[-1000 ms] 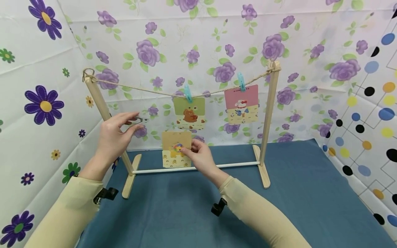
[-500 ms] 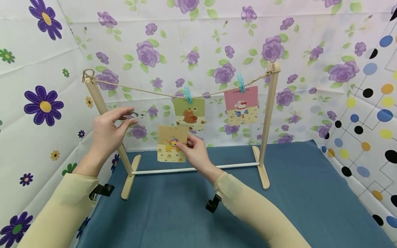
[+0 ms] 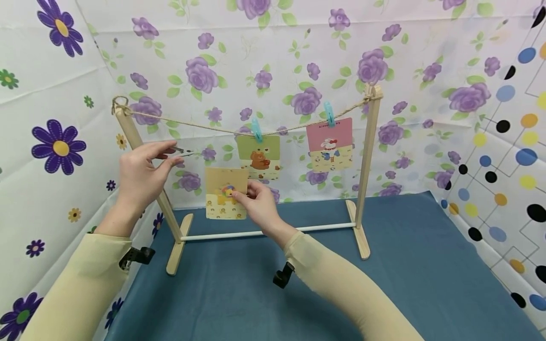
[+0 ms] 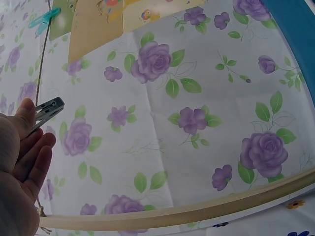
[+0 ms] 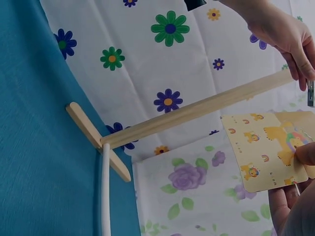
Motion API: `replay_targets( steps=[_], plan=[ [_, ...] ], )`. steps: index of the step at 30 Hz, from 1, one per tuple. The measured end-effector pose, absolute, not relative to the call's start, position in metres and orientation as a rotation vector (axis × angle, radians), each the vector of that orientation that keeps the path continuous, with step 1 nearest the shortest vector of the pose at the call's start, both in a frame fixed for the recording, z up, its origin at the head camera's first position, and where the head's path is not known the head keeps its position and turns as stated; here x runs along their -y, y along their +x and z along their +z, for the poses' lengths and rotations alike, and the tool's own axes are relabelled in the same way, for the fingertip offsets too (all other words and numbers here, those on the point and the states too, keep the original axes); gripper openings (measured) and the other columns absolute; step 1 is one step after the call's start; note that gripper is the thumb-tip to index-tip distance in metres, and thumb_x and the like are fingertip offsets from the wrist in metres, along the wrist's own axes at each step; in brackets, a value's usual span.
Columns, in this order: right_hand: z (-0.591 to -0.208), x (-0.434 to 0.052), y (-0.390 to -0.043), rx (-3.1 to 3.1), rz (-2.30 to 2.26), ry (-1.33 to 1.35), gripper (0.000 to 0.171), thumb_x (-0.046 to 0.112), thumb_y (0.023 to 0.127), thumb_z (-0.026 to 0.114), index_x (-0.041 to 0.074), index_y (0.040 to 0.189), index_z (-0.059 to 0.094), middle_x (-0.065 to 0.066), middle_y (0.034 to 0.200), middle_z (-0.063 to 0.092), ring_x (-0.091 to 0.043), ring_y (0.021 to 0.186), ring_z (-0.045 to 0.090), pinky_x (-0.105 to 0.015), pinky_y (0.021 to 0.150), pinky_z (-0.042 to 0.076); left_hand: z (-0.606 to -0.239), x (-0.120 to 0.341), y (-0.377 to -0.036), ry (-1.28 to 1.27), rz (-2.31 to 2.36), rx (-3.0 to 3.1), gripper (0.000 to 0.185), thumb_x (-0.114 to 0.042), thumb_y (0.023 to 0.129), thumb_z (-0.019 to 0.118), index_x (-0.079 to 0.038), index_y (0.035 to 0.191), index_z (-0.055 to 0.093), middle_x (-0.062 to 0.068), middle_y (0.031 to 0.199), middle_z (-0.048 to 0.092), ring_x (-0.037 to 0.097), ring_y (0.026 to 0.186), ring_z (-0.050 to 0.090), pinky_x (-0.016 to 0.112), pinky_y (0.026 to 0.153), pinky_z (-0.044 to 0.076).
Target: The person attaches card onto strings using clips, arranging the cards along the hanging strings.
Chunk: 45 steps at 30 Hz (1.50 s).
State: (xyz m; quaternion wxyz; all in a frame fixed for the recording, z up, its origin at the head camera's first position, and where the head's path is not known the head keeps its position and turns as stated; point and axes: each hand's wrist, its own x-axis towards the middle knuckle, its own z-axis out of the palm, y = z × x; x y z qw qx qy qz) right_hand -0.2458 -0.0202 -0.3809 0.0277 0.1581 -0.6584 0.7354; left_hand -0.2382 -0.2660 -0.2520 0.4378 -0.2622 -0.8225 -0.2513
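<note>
My left hand (image 3: 142, 177) pinches a grey clothespin (image 4: 49, 109) between thumb and fingers, below the left part of a twine line (image 3: 192, 124). The clothespin's free end points right, toward the middle of the frame. In my right hand (image 3: 263, 206) is a yellow card (image 3: 218, 182) with a lion picture, gripped at its right edge with the thumb across the front. The card is upright below the twine, overlapping a corner of a green bear card (image 3: 260, 154) in the head view. The right wrist view shows the card's lower part (image 5: 256, 152) close up.
Light blue clothespins fasten the green card and a pink rabbit card (image 3: 330, 142) to the twine. Two wooden posts, the left (image 3: 130, 128) and the right (image 3: 369, 156), carry it, joined by a white rod (image 3: 230, 234) low over the blue cloth (image 3: 239, 293). Flowered fabric hangs behind.
Both hands have moved left and upward, carrying the clothespin and the yellow card. The card has risen from in front of the white rod to above it.
</note>
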Motion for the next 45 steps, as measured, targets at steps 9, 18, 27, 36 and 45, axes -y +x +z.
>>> replay_targets(
  steps=[9,18,27,36,45],
  plan=[
    [-0.376,0.031,-0.252,2.034,2.269,0.42,0.023,0.014,0.103,0.075,0.007,0.125,0.073,-0.007,0.105,0.079,-0.02,0.093,0.077,-0.035,0.081,0.064,-0.247,0.266,-0.238,-0.645,-0.577,2.033,0.03,0.0,0.086,0.088,0.002,0.115,0.082,0.018,0.1,0.08,0.036,0.082,0.077,0.007,0.07,0.036],
    [-0.37,0.036,-0.256,1.997,2.262,0.392,0.023,0.012,0.102,0.076,0.007,0.124,0.074,-0.007,0.103,0.08,-0.019,0.092,0.076,-0.034,0.078,0.064,-0.24,0.265,-0.24,-0.67,-0.554,2.036,0.026,-0.002,0.087,0.088,0.003,0.112,0.083,0.017,0.099,0.081,0.036,0.082,0.078,-0.001,0.079,0.036],
    [-0.364,0.041,-0.256,2.014,2.232,0.41,0.022,0.012,0.103,0.075,0.008,0.124,0.075,-0.005,0.104,0.08,-0.017,0.091,0.074,-0.032,0.076,0.063,-0.233,0.268,-0.241,-0.71,-0.513,2.024,0.022,-0.002,0.088,0.086,0.003,0.109,0.083,0.017,0.099,0.081,0.036,0.083,0.079,-0.001,0.078,0.037],
    [-0.359,0.048,-0.257,2.013,2.203,0.45,0.025,0.013,0.103,0.075,0.007,0.127,0.074,-0.005,0.104,0.08,-0.016,0.091,0.075,-0.032,0.077,0.063,-0.221,0.269,-0.241,-0.73,-0.455,2.017,0.022,-0.004,0.088,0.086,0.004,0.108,0.083,0.018,0.101,0.08,0.037,0.085,0.079,-0.001,0.078,0.036],
    [-0.356,0.05,-0.258,2.043,2.155,0.439,0.019,0.015,0.103,0.075,0.008,0.121,0.075,-0.001,0.098,0.079,-0.014,0.084,0.073,-0.027,0.07,0.058,-0.214,0.269,-0.242,-0.763,-0.46,1.995,0.02,0.001,0.087,0.086,0.006,0.106,0.083,0.019,0.1,0.08,0.038,0.084,0.079,0.001,0.071,0.036]
  ],
)
